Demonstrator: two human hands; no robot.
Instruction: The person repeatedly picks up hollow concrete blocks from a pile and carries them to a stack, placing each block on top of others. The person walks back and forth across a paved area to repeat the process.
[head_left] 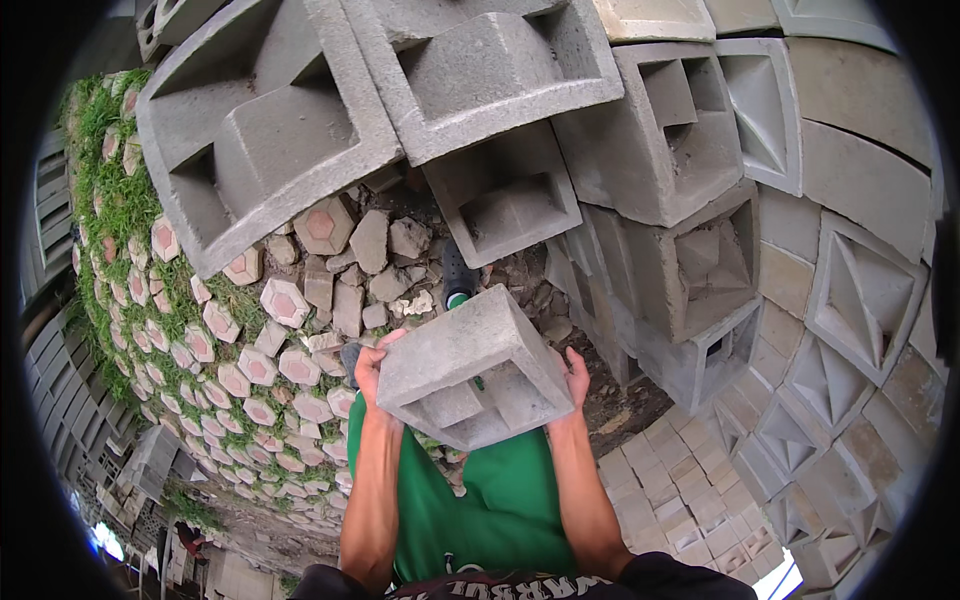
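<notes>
A grey concrete breeze block [465, 350] with hollow openings is held up in front of my green trousers, its long side tilted up to the right. My left hand [369, 368] grips its left end, with the thumb along the edge. Around the right end closes my right hand [574, 380], its fingertips partly hidden behind the block. Beyond it, a similar hollow block [510, 215] sits low under the larger stacked ones.
Large concrete blocks [270, 140] are stacked ahead, with more block stacks [690, 260] on the right. Broken stones [370, 245] lie around my dark shoe [458, 272]. Hexagonal pavers [285, 300] with grass between them spread out to the left. Smaller blocks [680, 490] stand at the lower right.
</notes>
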